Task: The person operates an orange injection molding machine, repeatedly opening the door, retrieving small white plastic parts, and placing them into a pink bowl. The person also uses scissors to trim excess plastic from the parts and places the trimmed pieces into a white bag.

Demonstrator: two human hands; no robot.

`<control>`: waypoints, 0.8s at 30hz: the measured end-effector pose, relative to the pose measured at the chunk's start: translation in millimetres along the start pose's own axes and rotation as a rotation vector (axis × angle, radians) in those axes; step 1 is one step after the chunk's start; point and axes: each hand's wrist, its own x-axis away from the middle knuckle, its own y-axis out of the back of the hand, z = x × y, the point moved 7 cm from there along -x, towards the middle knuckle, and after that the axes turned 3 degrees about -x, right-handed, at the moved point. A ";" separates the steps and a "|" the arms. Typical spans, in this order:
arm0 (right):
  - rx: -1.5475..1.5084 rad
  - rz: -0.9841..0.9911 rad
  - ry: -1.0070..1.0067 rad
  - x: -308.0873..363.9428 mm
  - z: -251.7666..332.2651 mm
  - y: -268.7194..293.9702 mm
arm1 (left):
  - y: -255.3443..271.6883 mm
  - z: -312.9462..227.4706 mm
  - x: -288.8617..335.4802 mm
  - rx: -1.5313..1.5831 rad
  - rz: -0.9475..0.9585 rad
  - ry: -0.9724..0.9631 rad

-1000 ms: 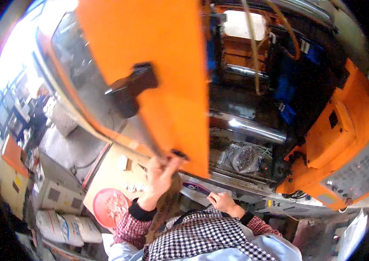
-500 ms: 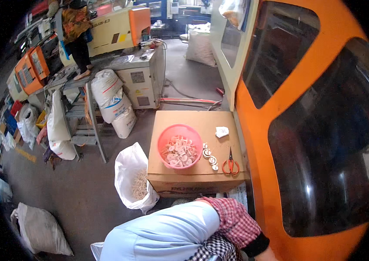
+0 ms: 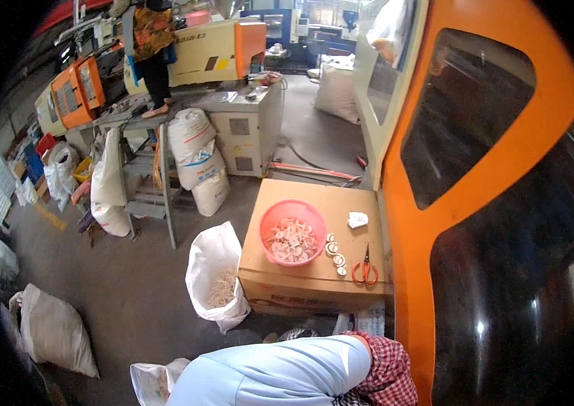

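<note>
Neither of my hands is in view. My light blue clothing (image 3: 273, 372) fills the lower edge, with a red-checked sleeve (image 3: 392, 372) beside it at the right. Ahead stands a cardboard box (image 3: 368, 196). On it sits a pink plastic bowl (image 3: 266, 220), heaped with pale pink disc-and-stem plastic pieces (image 3: 295, 243). To the bowl's right, several small white round parts (image 3: 333, 249) lie in a row. Orange-handled scissors (image 3: 365, 273) rest near the box's right edge, points away from me. Farther back lies a small crumpled white thing (image 3: 357, 220).
An open white sack (image 3: 200, 271) of thin pale sticks stands left of the box. Another open bag (image 3: 144, 382) is at lower left, near a full sack (image 3: 54, 331). An orange machine (image 3: 412, 271) borders the right. A person (image 3: 152, 81) stands on a platform behind steps (image 3: 148, 208).
The view has shifted, so the box and bowl appear farther right. My right-side wrist with its black cuff has gone out of view. The bag at lower left shows more.
</note>
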 end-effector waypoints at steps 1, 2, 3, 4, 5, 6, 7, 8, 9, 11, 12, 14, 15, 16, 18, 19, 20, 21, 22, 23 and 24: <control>0.007 0.006 -0.005 2.1 -3.6 0.7 | -0.5 -1.9 -0.2 0.017 -0.005 -0.010; 0.010 0.008 -0.010 3.2 -6.2 0.0 | -2.3 -4.8 -0.2 0.040 0.000 -0.020; 0.014 0.009 -0.011 2.3 -7.6 -0.4 | -4.9 -8.4 -1.5 0.070 0.020 -0.034; 0.019 0.004 -0.026 6.9 -11.8 1.2 | -10.9 -15.9 -4.3 0.114 0.046 -0.057; 0.022 -0.005 -0.038 10.5 -16.2 2.7 | -17.5 -23.5 -6.7 0.166 0.088 -0.078; 0.017 -0.016 -0.053 15.2 -21.1 3.0 | -27.4 -32.8 -9.4 0.246 0.147 -0.096; 0.019 -0.007 -0.040 14.1 -19.1 3.5 | -29.2 -51.6 -9.1 0.340 0.190 -0.115; 0.019 0.002 -0.023 8.6 -14.4 1.3 | -29.1 -66.3 -5.9 0.468 0.264 -0.096; 0.020 0.009 -0.021 4.6 -13.0 -0.2 | -25.4 -80.9 2.4 0.610 0.350 -0.058; 0.004 0.028 -0.015 -9.6 -8.3 -5.4 | -0.4 -72.8 24.7 0.633 0.351 -0.012; -0.010 0.021 -0.029 -16.2 -5.3 -6.5 | 23.1 -26.3 37.2 -0.049 0.010 -0.215; -0.065 -0.021 -0.068 -37.7 4.0 -4.0 | 87.0 4.1 117.3 -0.089 -0.150 0.206; -0.092 -0.050 -0.097 -47.7 14.5 0.9 | 110.0 8.8 167.3 -0.169 -0.324 0.356; -0.125 -0.144 0.047 -66.0 23.3 -3.1 | 135.2 13.1 228.2 -0.255 -0.540 0.543; -0.154 -0.122 -0.004 -110.2 31.8 0.4 | 152.3 20.0 339.1 -0.372 -0.678 1.024; -0.028 -0.187 0.025 -133.2 35.0 -1.5 | 149.4 3.7 380.1 -0.250 -0.954 1.025; -0.041 -0.183 0.023 -160.9 24.7 -14.8 | 138.5 -6.1 413.0 -0.137 -1.032 1.110; -0.043 -0.181 0.026 -184.7 35.6 -17.0 | 124.7 -14.8 443.1 -0.022 -1.118 1.194; -0.049 -0.181 0.029 -207.2 49.2 -20.8 | 107.9 -22.1 468.0 0.002 -1.191 1.240; -0.016 -0.190 0.055 -229.1 53.9 -28.0 | 91.7 -26.8 487.0 0.023 -1.260 1.282; 0.017 -0.196 0.087 -250.5 55.3 -37.5 | 79.1 -32.0 496.0 0.117 -1.356 1.280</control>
